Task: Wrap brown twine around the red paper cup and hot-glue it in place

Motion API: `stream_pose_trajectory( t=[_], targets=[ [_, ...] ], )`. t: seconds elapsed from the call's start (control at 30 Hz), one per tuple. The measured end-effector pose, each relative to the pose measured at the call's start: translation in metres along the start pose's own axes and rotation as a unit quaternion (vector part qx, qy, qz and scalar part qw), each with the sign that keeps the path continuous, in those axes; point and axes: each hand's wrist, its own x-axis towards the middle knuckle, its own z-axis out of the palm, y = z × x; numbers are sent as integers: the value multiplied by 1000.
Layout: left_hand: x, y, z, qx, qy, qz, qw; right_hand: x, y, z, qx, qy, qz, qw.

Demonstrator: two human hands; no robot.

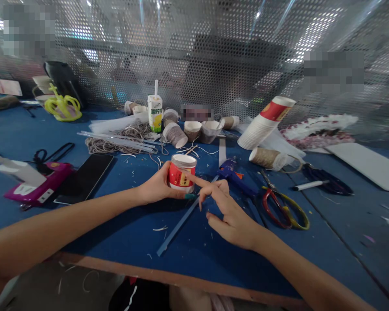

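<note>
Bare forearms (pixel 84 216) are reaching in from both sides over a blue tabletop (pixel 116 235). The left hand (pixel 154 186) is gripping a short red-and-white paper cup with a greyish band around its rim (pixel 175 176), thumb and fingers curling around its side; the cup is standing upright, centred before the person. The right hand (pixel 230 212) is stretching its index finger across the cup's front — whether it is pressing, I cannot tell — while the other fingers are bending loosely, apart from the cup. Below that hand, a long translucent stick (pixel 171 239) is lying aslant. Just right, a blue plastic glue gun (pixel 243 185) is resting near scissors with red and yellow handles (pixel 284 210). Farther back, a tall stack of white paper cups (pixel 257 131) is leaning.
</note>
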Motion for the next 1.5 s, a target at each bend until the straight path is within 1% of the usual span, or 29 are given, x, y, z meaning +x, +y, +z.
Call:
stream_pose_trajectory(
  t=[0.27,0.5,0.67,0.87,1.07,1.13,1.2,1.33,1.43,1.5],
  targets=[
    [-1,4,2,-6,8,-5,1000,0,-2,-6,69,-3,31,997],
    [0,3,1,-20,-18,-9,1000,-1,5,-6,159,16,45,986],
    [1,4,-1,-25,-22,-16,999,-1,9,-7,191,11,49,980],
    [1,3,-3,-25,-15,-30,999,-2,11,-5,259,47,72,962],
    [2,2,-5,-39,-31,-32,998,0,18,-6,326,75,63,940],
    [2,2,-4,-41,-33,-22,998,1,20,-6,330,93,55,938],
    [1,2,-2,-35,-33,-8,999,0,20,-5,318,102,50,941],
    [0,1,2,7,-22,9,1000,0,15,-4,267,73,44,960],
    [-1,0,2,37,-30,13,999,1,10,-3,228,50,41,972],
    [-2,0,1,51,-32,13,998,1,8,-3,215,43,42,975]
  ],
)
